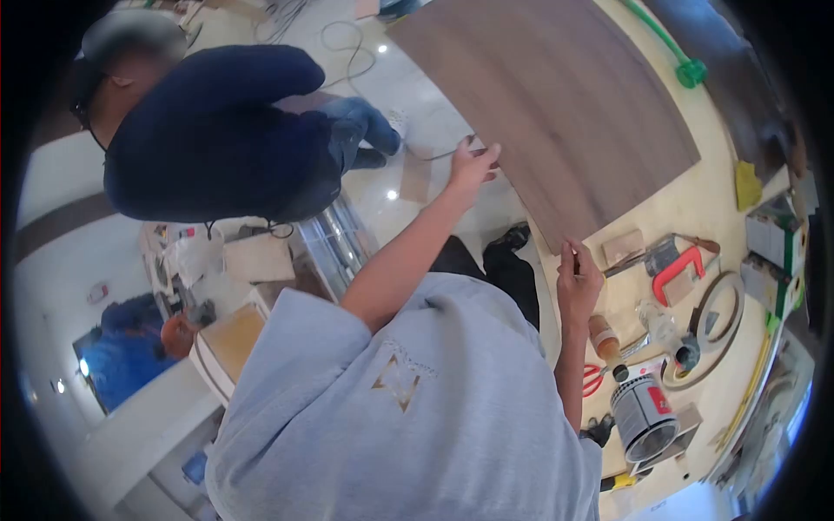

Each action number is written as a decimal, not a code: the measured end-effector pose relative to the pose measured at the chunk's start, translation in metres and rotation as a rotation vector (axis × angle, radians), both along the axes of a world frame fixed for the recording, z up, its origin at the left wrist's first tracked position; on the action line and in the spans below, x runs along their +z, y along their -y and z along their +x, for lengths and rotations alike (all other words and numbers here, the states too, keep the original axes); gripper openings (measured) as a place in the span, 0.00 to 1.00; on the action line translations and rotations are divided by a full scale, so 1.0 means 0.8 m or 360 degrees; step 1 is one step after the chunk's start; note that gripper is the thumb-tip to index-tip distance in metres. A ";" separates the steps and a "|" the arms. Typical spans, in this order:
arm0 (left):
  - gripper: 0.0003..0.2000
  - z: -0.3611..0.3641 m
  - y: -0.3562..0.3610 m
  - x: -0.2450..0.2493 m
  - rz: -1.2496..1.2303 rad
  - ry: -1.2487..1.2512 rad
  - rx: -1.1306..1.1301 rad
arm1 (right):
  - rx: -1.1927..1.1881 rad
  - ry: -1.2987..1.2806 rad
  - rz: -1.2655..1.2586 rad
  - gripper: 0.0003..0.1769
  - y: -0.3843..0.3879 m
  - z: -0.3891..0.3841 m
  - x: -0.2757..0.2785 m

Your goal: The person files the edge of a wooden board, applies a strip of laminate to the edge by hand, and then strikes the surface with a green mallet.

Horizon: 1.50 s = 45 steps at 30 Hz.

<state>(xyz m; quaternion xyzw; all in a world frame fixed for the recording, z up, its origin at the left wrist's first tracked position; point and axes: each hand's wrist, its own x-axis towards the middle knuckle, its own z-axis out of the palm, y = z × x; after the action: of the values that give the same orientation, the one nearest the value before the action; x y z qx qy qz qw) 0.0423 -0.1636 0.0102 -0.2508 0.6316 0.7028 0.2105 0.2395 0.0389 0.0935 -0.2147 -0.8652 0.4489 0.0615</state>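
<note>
A large brown wood-grain board lies on the pale worktable, its left edge overhanging toward the floor. At that edge is my left hand, its fingers parted and slightly curled, with fingertips close to the board. Beside the near corner of the board, my right hand is closed in a pinch, thumb and fingers together. A small dark bit shows between those fingers, and I cannot tell what it is. To the right of this hand lie a small wooden block and a red clamp.
A glue bottle, red-handled scissors, a tin can and a coiled strip crowd the table. A person in dark clothes bends at the left. Cables trail over the floor.
</note>
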 end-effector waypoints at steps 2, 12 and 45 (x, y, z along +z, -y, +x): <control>0.42 0.008 -0.024 -0.001 0.0180 -0.0038 0.0049 | 0.0068 -0.0003 -0.0001 0.12 -0.022 0.011 -0.011; 0.36 0.037 -0.030 -0.019 0.0168 -0.0051 0.0158 | -0.0023 0.0050 -0.0228 0.13 -0.042 0.022 0.015; 0.23 0.261 0.118 -0.100 -0.0047 0.0191 -0.0487 | -0.0046 -0.0138 -0.0170 0.10 -0.027 0.160 0.069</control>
<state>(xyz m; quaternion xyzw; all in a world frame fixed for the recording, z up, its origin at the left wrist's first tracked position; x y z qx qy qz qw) 0.2512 -0.2584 -0.0697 -0.1963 0.6590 0.6369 0.3487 0.3676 0.0609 0.1491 -0.2106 -0.8334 0.5023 0.0939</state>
